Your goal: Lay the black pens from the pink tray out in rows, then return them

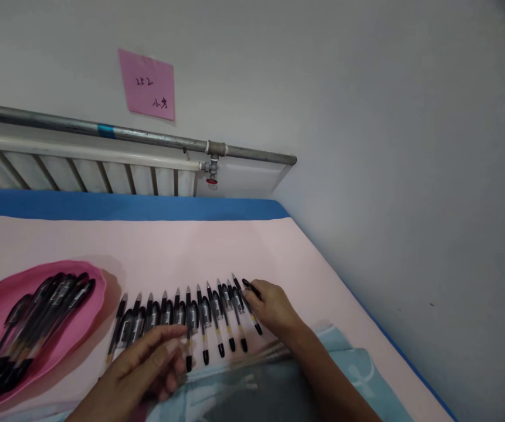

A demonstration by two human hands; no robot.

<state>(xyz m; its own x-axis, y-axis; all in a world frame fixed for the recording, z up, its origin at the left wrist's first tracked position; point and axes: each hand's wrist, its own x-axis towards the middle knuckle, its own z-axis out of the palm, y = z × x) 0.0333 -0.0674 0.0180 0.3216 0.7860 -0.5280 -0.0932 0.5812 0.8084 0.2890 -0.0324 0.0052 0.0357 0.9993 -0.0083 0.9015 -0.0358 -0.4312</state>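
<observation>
Uncapped black gel pens [204, 334] lie side by side in a row on the pink table surface, tips pointing away from me. Black pen caps [193, 316] with clips lie between them. At the right end of the row, my right hand [274, 308] pinches a black pen cap [251, 287] beside the last pen [247, 306]. My left hand [146, 366] hovers over the near ends of the pens towards the left, fingers apart and nothing visible in it. It hides the lower parts of several pens.
A pink plastic tray [98, 293] at the left holds several capped pens [45, 319]. A light blue patterned cloth [353, 369] lies at the near edge. Behind the table are a radiator [115, 176], a metal pipe [159, 138] and a pink note [149, 85]; a wall [432, 205] borders the right.
</observation>
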